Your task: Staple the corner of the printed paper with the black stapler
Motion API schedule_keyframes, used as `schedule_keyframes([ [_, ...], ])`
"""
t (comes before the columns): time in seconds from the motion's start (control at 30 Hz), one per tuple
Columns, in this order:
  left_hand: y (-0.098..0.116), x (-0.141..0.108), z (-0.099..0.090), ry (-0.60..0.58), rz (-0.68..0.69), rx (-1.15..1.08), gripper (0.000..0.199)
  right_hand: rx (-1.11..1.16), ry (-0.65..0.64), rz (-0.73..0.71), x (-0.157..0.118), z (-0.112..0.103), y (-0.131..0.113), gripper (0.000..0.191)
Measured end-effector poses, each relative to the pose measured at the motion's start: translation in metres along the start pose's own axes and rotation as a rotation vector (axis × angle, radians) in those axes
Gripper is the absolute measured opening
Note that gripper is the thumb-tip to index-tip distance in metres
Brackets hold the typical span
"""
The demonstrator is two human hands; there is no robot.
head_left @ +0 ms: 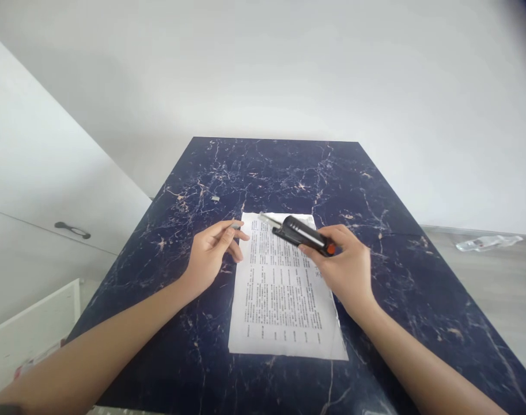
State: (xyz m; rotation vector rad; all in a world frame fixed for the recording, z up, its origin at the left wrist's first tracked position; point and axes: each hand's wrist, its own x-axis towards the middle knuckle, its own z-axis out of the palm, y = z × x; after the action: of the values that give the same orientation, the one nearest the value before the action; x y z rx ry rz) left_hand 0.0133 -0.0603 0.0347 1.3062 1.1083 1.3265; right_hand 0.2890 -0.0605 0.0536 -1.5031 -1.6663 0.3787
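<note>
My right hand [347,262] grips a black stapler [301,235] with an orange-red spot at its rear end. The stapler is held in the air above the printed paper [284,282], its nose towards the upper left. A thin metal part sticks out from its front, and the body looks opened up. Between thumb and index finger, my left hand [213,251] pinches a small grey strip [235,225] that looks like staples. The other left fingers curl loosely over the paper's left edge. Part of the strip is hidden by the fingertips.
The paper lies on a dark blue marbled table [263,167]. A tiny pale piece [215,198] lies farther back on it. A white wall stands behind, a cabinet with a dark handle [72,230] at left. Clear plastic [487,242] lies on the floor at right.
</note>
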Motion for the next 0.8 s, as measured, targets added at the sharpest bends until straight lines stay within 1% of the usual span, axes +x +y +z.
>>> schedule_keyframes([
  [0.1,0.005,-0.006,0.0,0.015,0.079,0.07,0.024,0.065,-0.164,0.031,-0.007,0.009,-0.003,0.012],
  [0.17,0.005,-0.009,-0.001,0.002,0.111,0.096,0.023,0.092,-0.228,0.041,-0.012,0.016,-0.007,0.013],
  [0.27,0.003,-0.011,-0.001,-0.041,0.142,0.111,0.021,0.096,-0.261,0.03,-0.016,0.023,-0.009,0.014],
  [0.4,0.0,-0.011,-0.002,-0.084,0.165,0.135,0.019,0.065,-0.282,-0.023,-0.014,0.026,-0.002,0.014],
  [0.47,0.0,-0.01,-0.002,-0.107,0.165,0.136,0.019,0.048,-0.265,-0.11,-0.012,0.024,0.0,0.022],
  [0.57,0.001,-0.011,-0.003,-0.177,0.19,0.141,0.02,0.058,-0.13,-0.297,-0.01,0.019,-0.003,0.042],
  [0.63,0.002,-0.013,-0.002,-0.244,0.227,0.147,0.02,0.111,-0.075,-0.424,-0.012,0.016,-0.009,0.045],
  [0.7,0.004,-0.014,-0.001,-0.329,0.258,0.164,0.02,0.177,-0.114,-0.546,-0.016,0.015,-0.017,0.045],
  [0.8,0.011,-0.016,0.004,-0.453,0.317,0.212,0.017,0.25,-0.224,-0.706,-0.023,0.017,-0.024,0.048],
])
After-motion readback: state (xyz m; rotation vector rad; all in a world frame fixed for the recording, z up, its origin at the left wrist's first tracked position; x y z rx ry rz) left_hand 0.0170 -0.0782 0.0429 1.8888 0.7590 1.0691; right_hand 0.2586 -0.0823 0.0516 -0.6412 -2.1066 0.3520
